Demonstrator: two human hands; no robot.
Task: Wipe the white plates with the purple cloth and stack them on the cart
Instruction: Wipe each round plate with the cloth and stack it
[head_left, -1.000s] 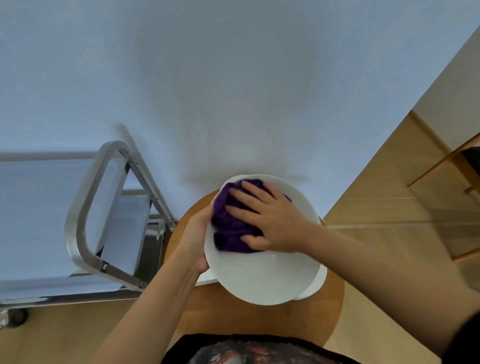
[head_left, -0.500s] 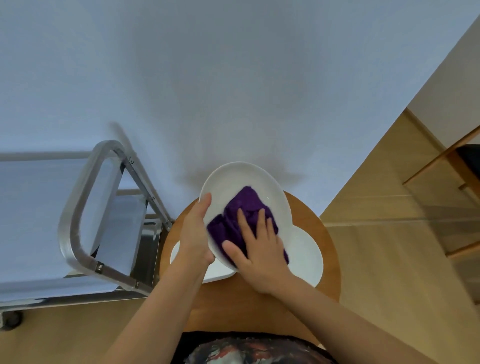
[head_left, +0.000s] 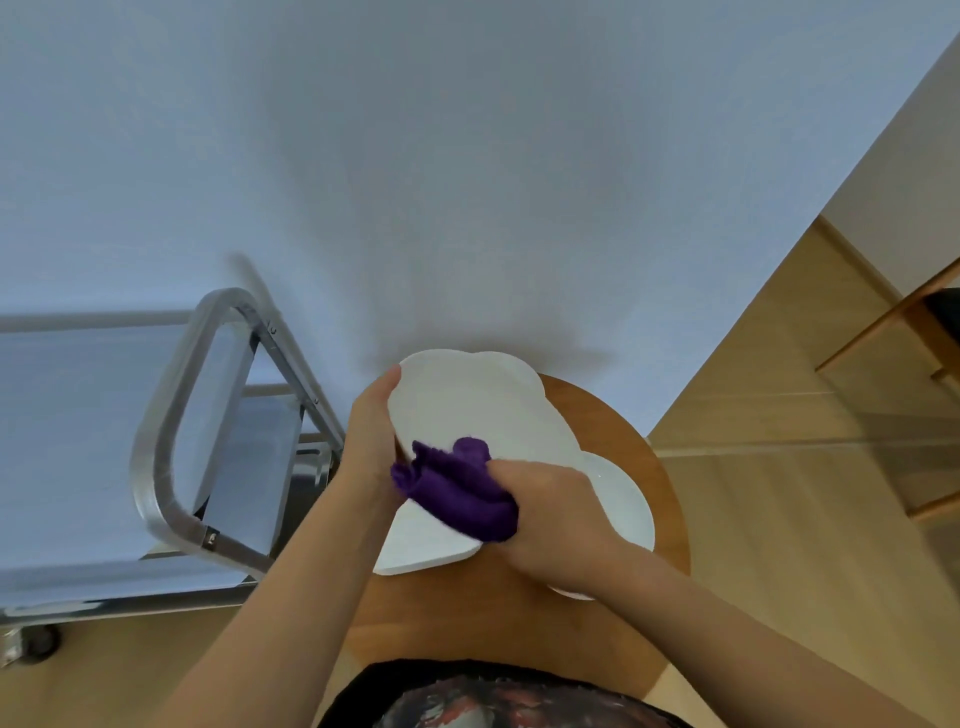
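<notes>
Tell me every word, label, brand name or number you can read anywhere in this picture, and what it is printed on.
None can be read.
The white plate, purple cloth and metal cart show no lettering.
The dark shirt at the bottom edge carries a red and grey print, too blurred to tell whether it holds any words.

Evenly and softly lit, bright without harsh glare — only a faint grey shadow on the wall (head_left: 467, 208) above the lifted plate (head_left: 467, 410), a dull sheen on the cart (head_left: 156, 431) rail — strongly bowed by the wide lens toward the edges, slightly soft throughout.
</notes>
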